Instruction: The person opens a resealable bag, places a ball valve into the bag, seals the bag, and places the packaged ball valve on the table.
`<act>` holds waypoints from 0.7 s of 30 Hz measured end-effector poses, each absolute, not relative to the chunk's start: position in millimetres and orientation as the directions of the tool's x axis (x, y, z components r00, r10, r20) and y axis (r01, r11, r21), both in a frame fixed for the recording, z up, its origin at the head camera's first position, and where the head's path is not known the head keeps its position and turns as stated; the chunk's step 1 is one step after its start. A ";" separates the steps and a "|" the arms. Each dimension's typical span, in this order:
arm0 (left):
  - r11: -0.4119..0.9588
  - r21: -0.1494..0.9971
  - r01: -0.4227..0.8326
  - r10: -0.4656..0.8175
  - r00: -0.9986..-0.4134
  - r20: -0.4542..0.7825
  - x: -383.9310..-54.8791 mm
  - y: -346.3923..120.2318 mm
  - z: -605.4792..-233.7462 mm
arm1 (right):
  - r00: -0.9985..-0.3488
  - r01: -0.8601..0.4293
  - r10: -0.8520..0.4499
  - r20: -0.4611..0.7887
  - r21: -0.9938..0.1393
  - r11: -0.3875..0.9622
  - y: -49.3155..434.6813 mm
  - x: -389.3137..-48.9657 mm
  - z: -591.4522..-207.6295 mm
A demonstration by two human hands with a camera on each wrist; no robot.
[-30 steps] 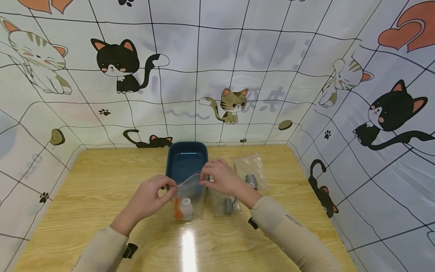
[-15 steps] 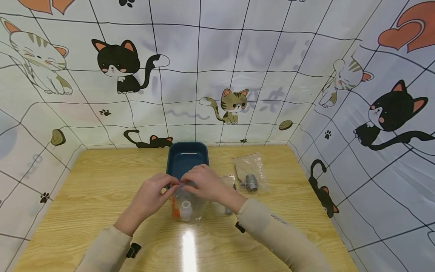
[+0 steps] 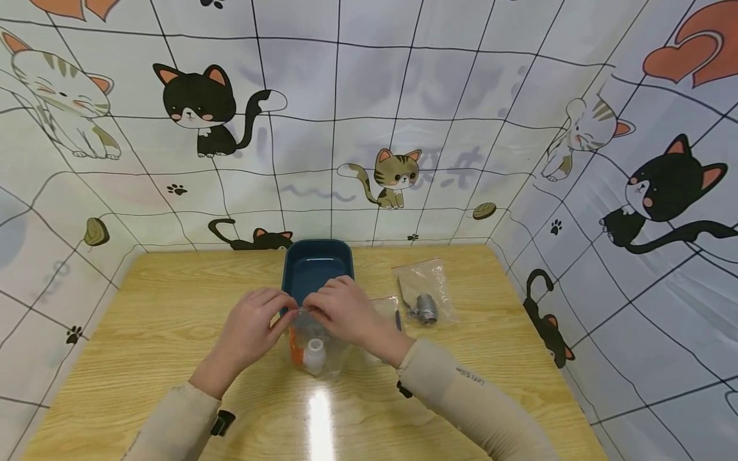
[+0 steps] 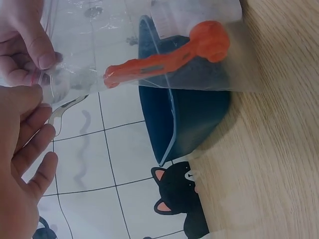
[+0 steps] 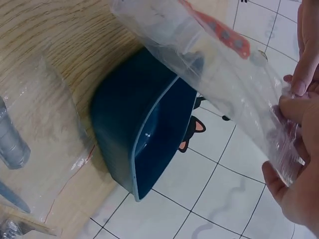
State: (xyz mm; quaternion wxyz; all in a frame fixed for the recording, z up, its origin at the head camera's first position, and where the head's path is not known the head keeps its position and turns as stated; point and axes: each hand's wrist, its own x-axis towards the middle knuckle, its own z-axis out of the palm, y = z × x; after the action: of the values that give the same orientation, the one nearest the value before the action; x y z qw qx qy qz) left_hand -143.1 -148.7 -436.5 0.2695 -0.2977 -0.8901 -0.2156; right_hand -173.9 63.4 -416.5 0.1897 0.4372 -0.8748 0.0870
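A clear zip bag (image 3: 331,368) hangs between my hands, in front of the blue tray. Inside it are a white plastic fitting (image 3: 314,356) and an orange lever handle (image 4: 212,42). My left hand (image 3: 249,333) pinches the bag's top edge at the left corner between thumb and forefinger. Close beside it, my right hand (image 3: 348,315) pinches the same edge, its fingertips nearly meeting the left ones. In the right wrist view, the bag's plastic (image 5: 234,94) is gathered in folds towards the fingers.
A dark blue tray (image 3: 317,272) stands at the table's back, behind the bag. To its right lies a zip bag (image 3: 423,275) with a grey metal valve (image 3: 426,309). Another zip bag (image 3: 385,307) is partly hidden by the right forearm. A printed cat curtain encloses the wooden table (image 3: 190,282).
My right hand has moved left along the bag's top edge until it is beside my left hand. The bag's mouth, stretched wide before, is now bunched; the left hand has hardly moved.
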 end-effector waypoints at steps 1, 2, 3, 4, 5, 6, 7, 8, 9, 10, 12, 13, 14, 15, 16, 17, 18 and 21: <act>0.737 0.214 0.641 0.415 -0.679 0.605 -143.0 -148.8 -436.7 | -0.537 -0.795 -0.732 0.420 0.038 0.605 62.8 -173.2 -416.4; 0.743 0.206 0.637 0.416 -0.681 0.603 -142.9 -149.0 -436.9 | -0.531 -0.792 -0.731 0.429 0.056 0.608 62.3 -172.6 -416.2; 0.748 0.202 0.632 0.415 -0.683 0.601 -142.8 -149.2 -437.1 | -0.527 -0.789 -0.730 0.435 0.069 0.611 61.9 -172.4 -416.6; 0.752 0.200 0.628 0.413 -0.686 0.599 -142.8 -149.5 -437.5 | -0.525 -0.786 -0.728 0.440 0.078 0.613 61.7 -172.3 -417.0; 0.755 0.200 0.625 0.411 -0.688 0.598 -142.7 -149.8 -437.8 | -0.524 -0.785 -0.726 0.446 0.077 0.614 61.6 -172.5 -417.6; 0.757 0.202 0.622 0.409 -0.691 0.596 -142.7 -150.1 -438.1 | -0.523 -0.786 -0.722 0.453 0.070 0.614 61.5 -172.6 -418.1; 0.758 0.204 0.619 0.406 -0.693 0.595 -142.7 -150.3 -438.3 | -0.523 -0.787 -0.717 0.461 0.061 0.614 61.5 -172.7 -418.6; 0.759 0.206 0.618 0.405 -0.695 0.594 -142.7 -150.6 -438.6 | -0.523 -0.787 -0.712 0.469 0.054 0.614 61.5 -173.0 -419.1; 0.760 0.207 0.616 0.404 -0.697 0.592 -142.7 -150.7 -438.7 | -0.524 -0.786 -0.706 0.477 0.049 0.616 61.4 -173.5 -420.0; 0.760 0.206 0.616 0.404 -0.697 0.592 -142.7 -150.8 -438.8 | -0.523 -0.784 -0.701 0.485 0.048 0.619 61.3 -173.9 -420.8; 0.761 0.204 0.616 0.405 -0.696 0.593 -142.5 -150.6 -438.6 | -0.522 -0.781 -0.691 0.499 0.046 0.623 60.5 -174.8 -421.7; 0.760 0.203 0.617 0.405 -0.695 0.594 -142.5 -150.3 -438.5 | -0.521 -0.778 -0.687 0.506 0.049 0.626 59.8 -175.2 -422.2; 0.761 0.201 0.617 0.405 -0.693 0.597 -142.5 -150.1 -438.5 | -0.519 -0.776 -0.685 0.511 0.054 0.629 59.1 -175.5 -422.5; 0.760 0.199 0.618 0.404 -0.690 0.600 -142.4 -149.7 -438.5 | -0.518 -0.775 -0.683 0.514 0.056 0.630 58.3 -175.5 -422.5; 0.759 0.197 0.621 0.404 -0.686 0.604 -142.3 -149.3 -438.4 | -0.517 -0.775 -0.683 0.516 0.056 0.630 57.5 -175.3 -422.3; 0.758 0.196 0.622 0.404 -0.683 0.608 -142.2 -148.9 -438.3 | -0.519 -0.777 -0.682 0.515 0.047 0.628 56.5 -174.9 -421.8; 0.757 0.194 0.625 0.405 -0.680 0.611 -142.0 -148.4 -438.4 | -0.523 -0.778 -0.682 0.512 0.040 0.627 55.6 -174.4 -421.3; 0.749 0.195 0.633 0.408 -0.673 0.617 -141.5 -147.6 -439.1 | -0.553 -0.778 -0.681 0.480 -0.004 0.628 53.2 -172.1 -418.5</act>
State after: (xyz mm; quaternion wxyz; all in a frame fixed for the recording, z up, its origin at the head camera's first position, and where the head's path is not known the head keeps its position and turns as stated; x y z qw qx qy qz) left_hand -141.5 -147.6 -439.1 0.2804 -0.2915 -0.8923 -0.2006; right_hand -172.1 53.2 -418.5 0.2225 0.4172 -0.8745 0.1083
